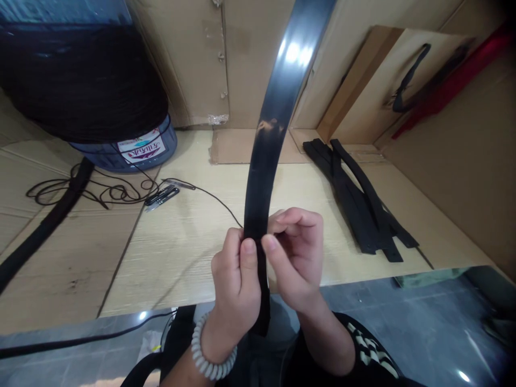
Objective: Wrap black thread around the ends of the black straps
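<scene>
A long black strap (266, 150), glossy and curved, rises from my hands toward the top of the view, with a worn, pale scuffed patch partway up. My left hand (236, 285), with a grey beaded band on its wrist, pinches the strap near its lower end. My right hand (294, 258) holds the strap's edge from the other side between thumb and fingers. The strap's short tail hangs below both hands, over the front edge of the light wood table (181, 258).
Small black thread snips (161, 197) lie left of my hands beside a thin black cord (108, 192). A pile of black straps (358, 199) lies on the right. A wound black coil on a blue-labelled drum (121, 150) stands back left, against cardboard walls.
</scene>
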Demonstrator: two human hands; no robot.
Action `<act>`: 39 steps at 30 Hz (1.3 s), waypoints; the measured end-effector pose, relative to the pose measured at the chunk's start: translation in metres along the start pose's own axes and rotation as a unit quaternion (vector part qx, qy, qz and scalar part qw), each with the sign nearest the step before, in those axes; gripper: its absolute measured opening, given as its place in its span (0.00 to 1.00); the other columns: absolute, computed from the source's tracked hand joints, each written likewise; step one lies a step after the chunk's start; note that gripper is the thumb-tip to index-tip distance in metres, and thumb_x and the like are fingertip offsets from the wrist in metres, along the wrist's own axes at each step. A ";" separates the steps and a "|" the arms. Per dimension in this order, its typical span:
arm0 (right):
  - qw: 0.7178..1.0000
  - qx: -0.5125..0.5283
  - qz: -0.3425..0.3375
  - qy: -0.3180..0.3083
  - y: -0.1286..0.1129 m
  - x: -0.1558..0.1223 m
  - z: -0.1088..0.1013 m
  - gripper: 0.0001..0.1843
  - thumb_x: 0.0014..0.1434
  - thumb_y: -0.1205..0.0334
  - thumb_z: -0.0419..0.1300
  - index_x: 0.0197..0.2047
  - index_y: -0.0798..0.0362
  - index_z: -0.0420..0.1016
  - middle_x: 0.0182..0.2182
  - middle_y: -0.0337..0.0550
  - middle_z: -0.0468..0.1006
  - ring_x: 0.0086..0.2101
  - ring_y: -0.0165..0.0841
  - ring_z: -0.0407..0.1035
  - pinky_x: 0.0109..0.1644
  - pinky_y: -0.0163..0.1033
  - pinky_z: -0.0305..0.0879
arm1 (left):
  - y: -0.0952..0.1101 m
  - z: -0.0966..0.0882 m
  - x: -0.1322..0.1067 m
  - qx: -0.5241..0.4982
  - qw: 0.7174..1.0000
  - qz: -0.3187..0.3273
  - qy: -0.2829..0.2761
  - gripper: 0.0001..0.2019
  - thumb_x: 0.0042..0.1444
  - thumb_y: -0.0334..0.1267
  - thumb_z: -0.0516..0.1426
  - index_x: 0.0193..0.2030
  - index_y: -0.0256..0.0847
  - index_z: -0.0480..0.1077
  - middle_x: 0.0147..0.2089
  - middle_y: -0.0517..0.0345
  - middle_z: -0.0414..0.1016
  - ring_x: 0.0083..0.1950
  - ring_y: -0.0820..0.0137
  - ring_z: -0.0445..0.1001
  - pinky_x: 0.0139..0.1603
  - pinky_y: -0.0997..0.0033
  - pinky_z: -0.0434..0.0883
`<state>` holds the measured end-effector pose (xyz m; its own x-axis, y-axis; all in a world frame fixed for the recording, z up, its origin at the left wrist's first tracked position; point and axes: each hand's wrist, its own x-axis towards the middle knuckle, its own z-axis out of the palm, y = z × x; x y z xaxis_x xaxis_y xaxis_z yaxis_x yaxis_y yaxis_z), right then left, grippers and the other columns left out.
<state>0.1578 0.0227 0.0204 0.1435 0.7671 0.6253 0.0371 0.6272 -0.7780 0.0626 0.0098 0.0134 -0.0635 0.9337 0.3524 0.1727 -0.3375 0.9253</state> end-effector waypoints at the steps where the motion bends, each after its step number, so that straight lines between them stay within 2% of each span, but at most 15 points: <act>1: 1.000 -0.023 0.011 -0.015 -0.002 0.002 -0.006 0.15 0.61 0.70 0.55 0.50 0.50 0.62 0.31 0.37 0.65 0.32 0.25 0.63 0.37 0.33 0.63 | 0.001 -0.001 0.000 -0.009 1.000 -0.002 0.006 0.10 0.68 0.39 0.46 0.34 0.41 0.62 0.22 0.66 0.59 0.21 0.81 0.59 0.22 0.78 0.56; 2: 0.997 -0.057 0.025 -0.039 -0.005 0.005 -0.012 0.13 0.62 0.70 0.55 0.50 0.50 0.64 0.31 0.37 0.66 0.32 0.25 0.63 0.37 0.33 0.63 | 0.002 -0.003 0.001 -0.019 1.000 -0.005 0.013 0.11 0.68 0.39 0.46 0.35 0.41 0.63 0.23 0.66 0.60 0.22 0.81 0.59 0.22 0.78 0.56; 4: 0.984 -0.145 0.046 -0.093 -0.011 0.010 -0.025 0.05 0.63 0.68 0.54 0.42 0.53 0.70 0.29 0.37 0.68 0.31 0.25 0.63 0.36 0.33 0.61 | 0.004 -0.005 0.002 -0.033 0.999 -0.009 0.030 0.11 0.68 0.41 0.46 0.36 0.42 0.65 0.24 0.65 0.61 0.23 0.80 0.61 0.23 0.78 0.58; 6: 0.970 -0.202 0.048 -0.127 -0.018 0.014 -0.034 0.08 0.63 0.67 0.55 0.31 0.55 0.71 0.25 0.37 0.67 0.28 0.23 0.61 0.32 0.33 0.57 | 0.006 -0.007 0.005 -0.022 0.999 0.002 0.038 0.11 0.67 0.41 0.46 0.37 0.42 0.66 0.25 0.65 0.62 0.24 0.80 0.62 0.23 0.78 0.59; 8: 0.969 -0.207 0.037 -0.129 -0.025 0.015 -0.039 0.11 0.63 0.67 0.56 0.27 0.56 0.70 0.21 0.36 0.63 0.25 0.23 0.58 0.29 0.33 0.54 | 0.007 -0.008 0.008 0.011 0.999 0.029 0.030 0.11 0.67 0.38 0.47 0.38 0.41 0.67 0.25 0.65 0.62 0.23 0.81 0.60 0.23 0.80 0.59; 13: 0.980 -0.163 0.036 -0.109 -0.034 0.011 -0.041 0.11 0.63 0.69 0.56 0.27 0.56 0.67 0.22 0.37 0.65 0.25 0.24 0.58 0.29 0.34 0.54 | 0.009 -0.008 0.011 0.097 0.990 0.100 0.010 0.06 0.66 0.32 0.48 0.37 0.40 0.64 0.23 0.67 0.63 0.20 0.82 0.57 0.22 0.81 0.58; 17: 0.986 -0.140 0.045 -0.080 -0.032 0.013 -0.042 0.12 0.64 0.68 0.55 0.28 0.55 0.67 0.22 0.36 0.65 0.25 0.24 0.58 0.28 0.35 0.53 | 0.011 -0.009 0.011 0.094 0.991 0.092 0.004 0.07 0.66 0.32 0.48 0.35 0.40 0.64 0.21 0.67 0.61 0.20 0.81 0.58 0.20 0.80 0.56; 21: 0.980 -0.150 0.012 -0.133 -0.033 0.015 -0.039 0.11 0.63 0.69 0.55 0.28 0.56 0.65 0.22 0.36 0.64 0.25 0.23 0.57 0.29 0.34 0.53 | 0.012 -0.009 0.013 0.111 0.990 0.083 0.027 0.08 0.66 0.33 0.48 0.39 0.41 0.68 0.25 0.65 0.67 0.22 0.82 0.61 0.21 0.80 0.56; 28: 0.958 -0.209 -0.048 -0.189 -0.042 0.015 -0.030 0.10 0.63 0.70 0.53 0.29 0.56 0.63 0.22 0.35 0.62 0.26 0.24 0.54 0.32 0.34 0.53 | 0.011 -0.007 0.014 0.221 0.960 0.170 0.025 0.04 0.64 0.31 0.49 0.40 0.39 0.65 0.24 0.66 0.69 0.22 0.81 0.64 0.23 0.79 0.56; 31: 0.933 -0.268 -0.068 -0.231 -0.043 0.018 -0.031 0.10 0.65 0.67 0.53 0.30 0.56 0.64 0.24 0.38 0.62 0.28 0.26 0.54 0.33 0.36 0.53 | 0.010 -0.008 0.011 0.237 0.954 0.184 0.019 0.04 0.64 0.32 0.50 0.38 0.40 0.64 0.23 0.66 0.67 0.21 0.80 0.62 0.22 0.77 0.54; 33: 0.906 -0.319 -0.091 -0.263 -0.044 0.023 -0.034 0.10 0.66 0.66 0.52 0.32 0.57 0.66 0.26 0.40 0.64 0.29 0.29 0.54 0.34 0.37 0.54 | 0.009 -0.010 0.011 0.249 0.950 0.190 0.012 0.05 0.63 0.33 0.50 0.35 0.40 0.63 0.21 0.66 0.63 0.19 0.79 0.59 0.22 0.77 0.53; 35: 0.870 -0.368 -0.129 -0.302 -0.047 0.030 -0.037 0.09 0.66 0.66 0.51 0.33 0.57 0.68 0.27 0.42 0.65 0.30 0.31 0.54 0.35 0.39 0.53 | 0.008 -0.012 0.011 0.261 0.947 0.187 0.002 0.07 0.63 0.32 0.50 0.33 0.40 0.63 0.20 0.67 0.61 0.18 0.79 0.58 0.21 0.76 0.54; 39: 0.774 -0.466 -0.211 -0.374 -0.054 0.051 -0.045 0.11 0.64 0.69 0.51 0.31 0.56 0.69 0.26 0.43 0.65 0.31 0.33 0.54 0.34 0.42 0.49 | 0.005 -0.016 0.015 0.274 0.937 0.211 -0.053 0.08 0.63 0.33 0.49 0.32 0.39 0.63 0.19 0.65 0.63 0.20 0.77 0.62 0.23 0.75 0.57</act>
<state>0.2079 0.0220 0.0915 -0.6750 0.6022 0.4263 0.6715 0.7408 0.0169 0.0464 0.0198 0.0252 0.2175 0.7471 0.6281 0.6407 -0.5947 0.4856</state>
